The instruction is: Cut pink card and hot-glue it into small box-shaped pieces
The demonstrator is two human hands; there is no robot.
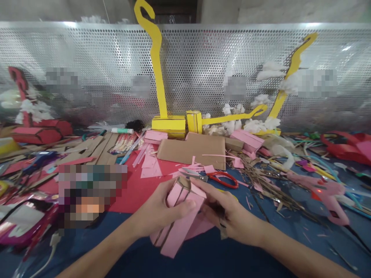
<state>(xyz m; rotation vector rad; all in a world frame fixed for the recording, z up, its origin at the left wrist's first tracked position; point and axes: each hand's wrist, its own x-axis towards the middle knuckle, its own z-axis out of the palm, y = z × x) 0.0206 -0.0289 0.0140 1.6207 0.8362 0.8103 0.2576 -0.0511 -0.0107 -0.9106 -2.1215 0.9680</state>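
Note:
Both my hands hold a pink paper-covered cardboard box piece (185, 193) low in the middle of the view, above the blue table (203, 258). My left hand (158, 212) wraps round its left side, thumb pressed on the pink face. My right hand (228, 216) grips its right side, fingers curled over the top edge. Loose pink paper strips (174, 235) hang from under the piece. Red-handled scissors (217, 178) lie just beyond my hands.
A brown cardboard sheet (194, 150) and red paper (139, 185) lie behind. Yellow cardboard hooks on boxes (168, 123) stand before a perforated metal wall (203, 65). A pink glue gun (327, 195) lies right, with paper scraps and cotton tufts around.

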